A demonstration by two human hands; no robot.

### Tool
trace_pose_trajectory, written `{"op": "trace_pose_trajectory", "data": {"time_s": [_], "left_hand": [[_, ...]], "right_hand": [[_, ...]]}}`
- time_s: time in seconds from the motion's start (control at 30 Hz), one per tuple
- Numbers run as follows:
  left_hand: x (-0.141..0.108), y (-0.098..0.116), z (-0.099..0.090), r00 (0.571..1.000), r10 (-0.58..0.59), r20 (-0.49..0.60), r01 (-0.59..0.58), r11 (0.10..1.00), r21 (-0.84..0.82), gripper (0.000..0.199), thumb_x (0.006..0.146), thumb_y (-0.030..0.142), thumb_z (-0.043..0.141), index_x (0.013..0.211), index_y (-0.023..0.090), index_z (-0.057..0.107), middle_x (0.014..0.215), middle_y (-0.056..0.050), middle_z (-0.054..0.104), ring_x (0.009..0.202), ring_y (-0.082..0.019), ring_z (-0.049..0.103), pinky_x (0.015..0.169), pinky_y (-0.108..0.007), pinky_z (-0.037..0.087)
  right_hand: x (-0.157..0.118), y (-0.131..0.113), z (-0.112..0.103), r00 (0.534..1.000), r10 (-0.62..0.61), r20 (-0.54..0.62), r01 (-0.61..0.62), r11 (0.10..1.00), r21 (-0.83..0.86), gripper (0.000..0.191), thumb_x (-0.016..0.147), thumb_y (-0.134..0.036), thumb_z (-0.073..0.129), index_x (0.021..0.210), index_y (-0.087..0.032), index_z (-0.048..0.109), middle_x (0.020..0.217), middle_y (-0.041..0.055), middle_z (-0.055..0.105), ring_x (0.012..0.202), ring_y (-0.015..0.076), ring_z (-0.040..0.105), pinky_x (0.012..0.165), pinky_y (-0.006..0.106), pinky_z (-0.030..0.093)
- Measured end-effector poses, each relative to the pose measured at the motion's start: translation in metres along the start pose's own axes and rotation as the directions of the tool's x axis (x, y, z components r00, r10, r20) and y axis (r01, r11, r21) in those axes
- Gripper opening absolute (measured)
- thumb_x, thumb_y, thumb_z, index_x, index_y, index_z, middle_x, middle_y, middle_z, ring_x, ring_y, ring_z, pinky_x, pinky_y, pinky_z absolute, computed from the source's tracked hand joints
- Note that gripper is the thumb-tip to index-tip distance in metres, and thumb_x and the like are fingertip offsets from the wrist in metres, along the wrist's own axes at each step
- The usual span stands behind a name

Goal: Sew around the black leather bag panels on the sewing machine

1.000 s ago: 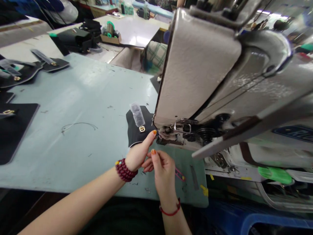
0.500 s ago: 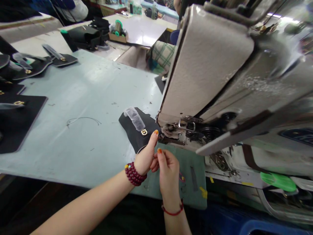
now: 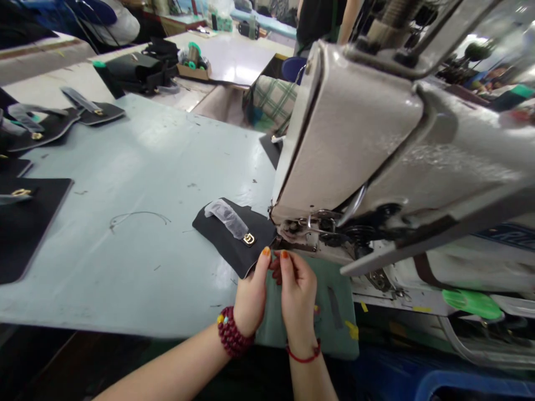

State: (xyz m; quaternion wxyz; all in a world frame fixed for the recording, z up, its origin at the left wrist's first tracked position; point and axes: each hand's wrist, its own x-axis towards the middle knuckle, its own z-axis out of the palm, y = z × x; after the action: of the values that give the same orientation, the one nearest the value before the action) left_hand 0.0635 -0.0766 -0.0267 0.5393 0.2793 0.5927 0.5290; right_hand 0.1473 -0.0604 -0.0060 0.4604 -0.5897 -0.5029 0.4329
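Observation:
A black leather piece lies flat on the sewing machine's table, its right end by the presser foot. On it sits a strap in cloudy plastic wrap with a gold buckle. My left hand is closed at the near right corner of the piece, thumb on top and fingers hidden below. Beside it my right hand is pinched, thumb tip close to the left thumb. Whatever lies between its fingers is too small to make out. The sewing machine head stands just beyond both hands.
More black pieces with gold buckles lie along the left of the table. A loose thread loop rests mid-table. Behind are a box of thread spools and a standing person. A blue bin is low right.
The view has shifted slightly. My hands have drawn back a little from the presser foot, and my right thumb tip is now level with the left. The leather piece has turned slightly.

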Motion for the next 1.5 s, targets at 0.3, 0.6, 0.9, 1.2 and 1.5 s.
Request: {"op": "trace_pose_trajectory", "data": {"time_s": [0.3, 0.6, 0.9, 1.2, 1.5], "left_hand": [[0.052, 0.02, -0.146, 0.757, 0.475, 0.449, -0.653, 0.578, 0.49, 0.039, 0.1, 0.036, 0.045, 0.137, 0.025, 0.053, 0.147, -0.013, 0.049, 0.139, -0.032, 0.042, 0.119, -0.051, 0.029], [0.152, 0.104, -0.081, 0.289, 0.096, 0.953, -0.875, 0.43, 0.222, 0.05, 0.081, 0.057, 0.068, 0.122, 0.027, 0.07, 0.113, -0.011, 0.069, 0.126, -0.034, 0.054, 0.111, -0.044, 0.043], [0.117, 0.106, -0.091, 0.345, 0.122, 0.931, -0.935, 0.13, 0.329, 0.059, 0.09, 0.052, 0.06, 0.143, 0.026, 0.056, 0.127, -0.015, 0.059, 0.112, -0.033, 0.057, 0.102, -0.046, 0.046], [0.086, 0.1, -0.083, 0.48, 0.185, 0.858, -0.877, 0.082, 0.473, 0.055, 0.092, 0.055, 0.054, 0.138, 0.025, 0.06, 0.121, -0.014, 0.061, 0.11, -0.032, 0.055, 0.102, -0.048, 0.046], [0.077, 0.11, -0.077, 0.508, 0.172, 0.844, -0.861, 0.113, 0.495, 0.049, 0.095, 0.053, 0.053, 0.134, 0.026, 0.062, 0.118, -0.011, 0.064, 0.11, -0.029, 0.059, 0.103, -0.048, 0.047]], "right_hand": [[0.005, -0.007, 0.029, 0.986, 0.15, 0.074, -0.162, 0.963, 0.215, 0.043, 0.093, -0.052, 0.051, 0.074, -0.016, 0.064, 0.072, 0.0054, 0.061, 0.064, 0.0164, 0.055, 0.054, 0.023, 0.048], [0.011, -0.011, 0.053, 0.994, 0.079, -0.081, -0.071, 0.993, 0.095, 0.047, 0.096, -0.046, 0.046, 0.062, -0.015, 0.053, 0.061, 0.0002, 0.051, 0.06, 0.012, 0.043, 0.055, 0.021, 0.034], [0.013, -0.014, 0.032, 0.997, 0.081, 0.012, -0.082, 0.99, 0.113, 0.045, 0.093, -0.045, 0.052, 0.06, -0.015, 0.056, 0.063, 0.0007, 0.054, 0.063, 0.0135, 0.048, 0.059, 0.022, 0.038], [0.021, -0.008, 0.016, 0.977, 0.128, 0.17, -0.16, 0.969, 0.188, 0.041, 0.091, -0.049, 0.056, 0.066, -0.015, 0.058, 0.066, 0.0005, 0.053, 0.066, 0.0139, 0.047, 0.061, 0.022, 0.038], [0.025, -0.003, 0.014, 0.972, 0.127, 0.196, -0.17, 0.96, 0.221, 0.042, 0.089, -0.049, 0.058, 0.068, -0.014, 0.062, 0.065, 0.0015, 0.057, 0.061, 0.013, 0.047, 0.057, 0.022, 0.037]]}}
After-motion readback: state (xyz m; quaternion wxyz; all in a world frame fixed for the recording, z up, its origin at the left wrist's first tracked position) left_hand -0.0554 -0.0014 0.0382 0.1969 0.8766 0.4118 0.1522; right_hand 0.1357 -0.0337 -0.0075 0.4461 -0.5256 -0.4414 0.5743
